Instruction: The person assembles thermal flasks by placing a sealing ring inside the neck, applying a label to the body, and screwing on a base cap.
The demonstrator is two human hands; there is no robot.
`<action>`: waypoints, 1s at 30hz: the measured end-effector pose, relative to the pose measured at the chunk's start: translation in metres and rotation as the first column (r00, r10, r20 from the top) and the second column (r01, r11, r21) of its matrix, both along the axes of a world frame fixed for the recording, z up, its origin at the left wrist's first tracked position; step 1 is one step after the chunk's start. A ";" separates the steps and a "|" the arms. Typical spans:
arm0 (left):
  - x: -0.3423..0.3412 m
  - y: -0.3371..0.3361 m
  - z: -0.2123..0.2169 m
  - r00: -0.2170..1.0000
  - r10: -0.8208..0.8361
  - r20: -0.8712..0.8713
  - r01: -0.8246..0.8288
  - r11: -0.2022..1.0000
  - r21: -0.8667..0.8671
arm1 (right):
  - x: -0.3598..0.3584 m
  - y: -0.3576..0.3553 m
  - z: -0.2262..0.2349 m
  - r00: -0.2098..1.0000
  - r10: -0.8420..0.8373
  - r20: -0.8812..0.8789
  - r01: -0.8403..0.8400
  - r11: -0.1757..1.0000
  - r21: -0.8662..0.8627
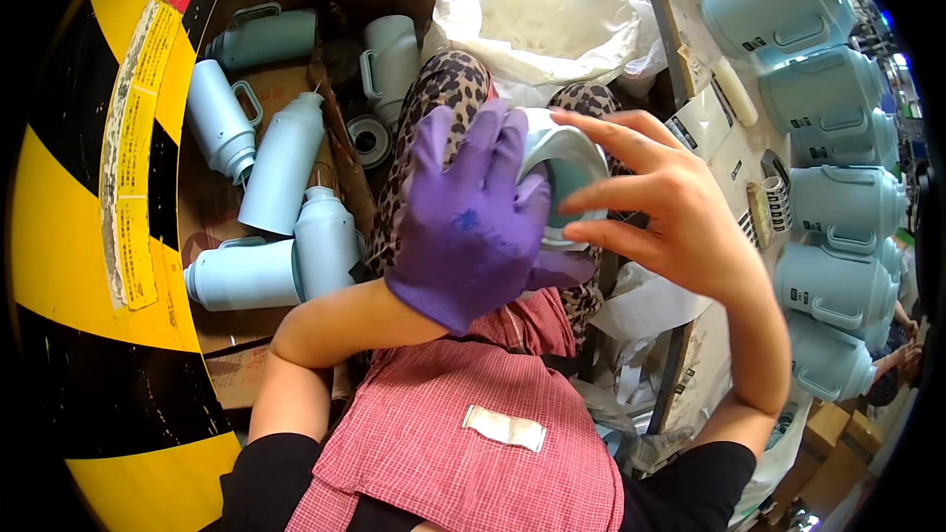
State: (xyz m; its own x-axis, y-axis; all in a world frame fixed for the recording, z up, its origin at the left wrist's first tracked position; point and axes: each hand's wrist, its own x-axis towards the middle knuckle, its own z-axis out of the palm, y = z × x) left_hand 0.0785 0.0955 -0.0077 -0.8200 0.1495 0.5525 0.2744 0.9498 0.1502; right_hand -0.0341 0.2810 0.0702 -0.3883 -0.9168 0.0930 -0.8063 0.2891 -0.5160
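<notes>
Over my lap is a light blue thermos jug (pixel 578 150), its wide round opening turned to the right and partly hidden by my hands. My left hand (pixel 468 222), in a purple glove, is pressed along the jug's side with fingers spread over it and the thumb below. My bare right hand (pixel 665 202) is at the opening with its fingers apart. Its index fingertip is by the upper rim, and the other fingertips lie across the mouth. I cannot make out anything between them.
Several blue thermos jugs (pixel 286 163) lie in a cardboard box (pixel 232 340) at left, beside a yellow-and-black striped panel (pixel 59 207). A white plastic sack (pixel 458 15) stands ahead. More jugs (pixel 833 286) line the bench (pixel 754 153) at right, near a white roll (pixel 734 91).
</notes>
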 end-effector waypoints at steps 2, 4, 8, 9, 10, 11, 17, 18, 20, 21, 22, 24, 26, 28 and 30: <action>-0.004 -0.001 -0.001 0.998 -0.017 0.062 0.024 0.994 -0.107 | -0.010 -0.001 0.000 0.993 0.099 0.066 -0.104 0.992 0.078; -0.008 -0.002 -0.003 0.999 -0.014 0.040 0.016 0.998 -0.067 | -0.013 -0.007 -0.005 0.992 0.062 0.108 -0.074 0.991 0.108; -0.012 -0.002 -0.004 0.994 -0.105 0.034 0.104 0.994 0.031 | -0.002 -0.019 -0.018 0.994 -0.089 -0.070 0.104 0.964 0.243; -0.011 -0.002 -0.003 0.993 -0.101 0.067 0.103 0.995 -0.016 | 0.000 -0.020 -0.019 0.993 -0.078 -0.084 0.093 0.976 0.195; -0.012 -0.004 -0.003 0.994 -0.106 0.015 0.105 0.994 0.020 | 0.001 -0.019 -0.020 0.988 -0.117 -0.097 0.134 0.973 0.187; -0.011 -0.006 -0.002 0.992 -0.125 0.025 0.123 0.991 0.045 | 0.000 -0.016 -0.019 0.995 -0.084 -0.062 0.092 0.985 0.147; -0.007 -0.010 -0.018 0.949 -0.310 0.054 0.239 0.822 0.517 | -0.003 0.004 -0.031 0.951 0.037 0.306 -0.007 0.995 -0.096; -0.007 -0.008 -0.019 0.944 -0.328 0.039 0.240 0.762 0.602 | 0.000 0.005 -0.033 0.963 0.019 0.268 0.013 0.993 -0.120; -0.011 -0.007 -0.012 0.923 -0.384 0.018 0.296 0.740 0.603 | 0.006 0.006 -0.035 0.944 0.005 0.329 0.057 0.982 -0.178; -0.011 -0.009 -0.003 0.909 -0.416 0.014 0.326 0.732 0.599 | 0.005 0.010 -0.033 0.959 0.071 0.275 -0.009 0.975 -0.221; -0.012 -0.012 0.010 0.901 -0.434 -0.024 0.362 0.720 0.592 | 0.003 0.017 -0.031 0.968 0.118 0.220 -0.043 0.947 -0.319; -0.032 -0.029 0.038 0.888 -0.453 -0.085 0.397 0.659 0.639 | -0.021 0.043 -0.026 0.899 0.142 0.415 0.061 0.896 -0.439; -0.058 -0.050 0.064 0.888 -0.458 -0.040 0.339 0.594 0.730 | -0.072 0.083 -0.027 0.896 -0.121 0.428 0.297 0.879 -0.373; -0.090 -0.072 0.070 0.870 -0.450 0.202 -0.016 0.383 0.924 | -0.140 0.134 -0.046 0.919 -0.367 0.140 0.390 0.895 -0.214; -0.143 -0.081 0.040 0.674 -0.439 0.594 -0.249 0.622 0.742 | -0.214 0.178 -0.087 0.804 -0.592 0.064 0.595 0.801 -0.060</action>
